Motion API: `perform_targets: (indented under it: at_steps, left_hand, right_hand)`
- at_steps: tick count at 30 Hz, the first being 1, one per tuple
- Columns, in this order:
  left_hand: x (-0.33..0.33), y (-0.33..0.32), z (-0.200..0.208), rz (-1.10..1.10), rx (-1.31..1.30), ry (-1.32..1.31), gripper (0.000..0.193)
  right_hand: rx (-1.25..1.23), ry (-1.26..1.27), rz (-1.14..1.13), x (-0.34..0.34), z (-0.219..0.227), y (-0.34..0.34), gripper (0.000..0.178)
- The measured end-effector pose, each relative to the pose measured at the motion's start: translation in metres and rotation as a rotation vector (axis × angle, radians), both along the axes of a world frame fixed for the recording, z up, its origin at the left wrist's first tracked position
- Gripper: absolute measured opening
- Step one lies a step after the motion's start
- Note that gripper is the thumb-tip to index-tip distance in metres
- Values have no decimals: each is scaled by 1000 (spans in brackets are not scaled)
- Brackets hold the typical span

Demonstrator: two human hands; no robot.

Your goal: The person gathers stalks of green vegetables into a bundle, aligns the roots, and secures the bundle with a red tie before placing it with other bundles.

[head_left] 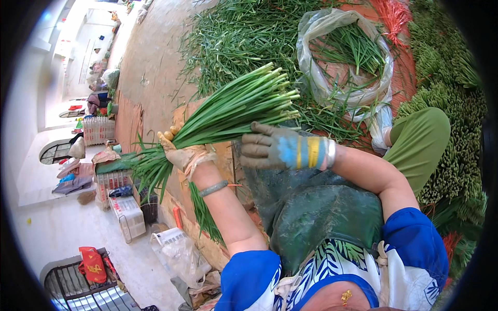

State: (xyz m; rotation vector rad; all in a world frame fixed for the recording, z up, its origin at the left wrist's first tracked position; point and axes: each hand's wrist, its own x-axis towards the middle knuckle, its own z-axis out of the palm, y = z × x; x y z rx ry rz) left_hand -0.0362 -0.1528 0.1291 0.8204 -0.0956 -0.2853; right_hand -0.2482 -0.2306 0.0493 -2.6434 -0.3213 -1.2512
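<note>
Fingers (174,136) of my left hand (184,153) wrap tight round a chive bunch (233,111).
My gloved right hand (282,147) rests half-curled against the stalks, gripping nothing, above my green apron (311,207).

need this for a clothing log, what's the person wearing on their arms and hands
Left hand: a worn tan glove, with a grey-green bangle on the wrist. Right hand: a grey glove with a blue patch, yellow stripes and a pale cuff. Both arms have short bright blue sleeves; forearms are bare.
</note>
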Motion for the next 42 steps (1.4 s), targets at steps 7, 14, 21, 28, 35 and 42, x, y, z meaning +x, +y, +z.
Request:
perform_targets:
  at_steps: [7,14,21,28,35,42]
  left_hand:
    - [46,82,-36,12,-152,-197,9]
    - [39,110,-47,-447,-301,-94,19]
    - [87,136,-80,-228,-210,-21,23]
    - [84,138,-92,-211,-48,-92,36]
    - [95,151,-123,-245,-17,-102,31]
    - [108,175,-143,-78,409,-476,44]
  right_hand:
    - [443,739,194,-53,-146,-29,17]
    - [1170,576,-156,-60,-126,-39,68]
    - [1875,135,636,29,-91,-26,89]
    - [2215,192,792,22,-46,-45,66]
    - [2422,-257,939,-14,-56,-39,48]
    - [1960,238,299,-50,0,-45,29]
